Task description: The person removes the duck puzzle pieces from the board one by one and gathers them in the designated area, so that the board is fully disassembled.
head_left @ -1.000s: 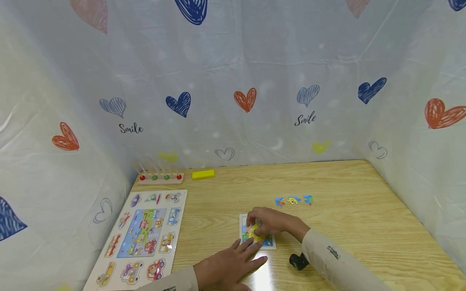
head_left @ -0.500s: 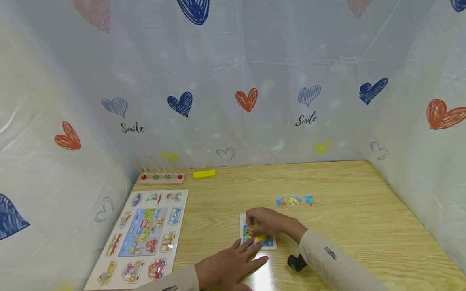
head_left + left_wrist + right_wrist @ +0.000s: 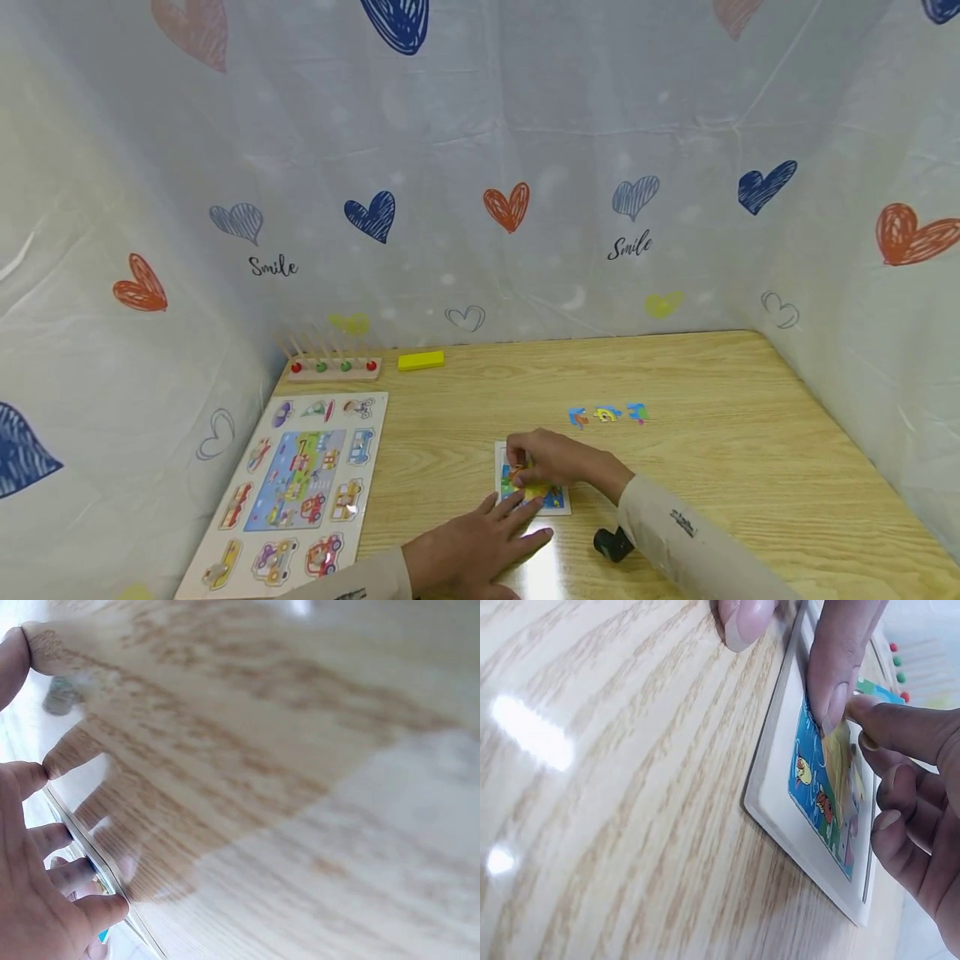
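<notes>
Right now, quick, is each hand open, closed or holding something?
Left hand: open, fingers spread, touching the small puzzle.
Right hand: fingers bent over the puzzle; can't tell if they pinch anything.

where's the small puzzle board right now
In the head view, the small puzzle board lies below and just right of centre, with the left hand at its near edge and the right hand over it.

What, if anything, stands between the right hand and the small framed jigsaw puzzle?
Nothing visible does: the right hand is right at the small framed jigsaw puzzle. The left hand has its fingers over the near edge, close beside the right hand's, but they leave the way open.
</notes>
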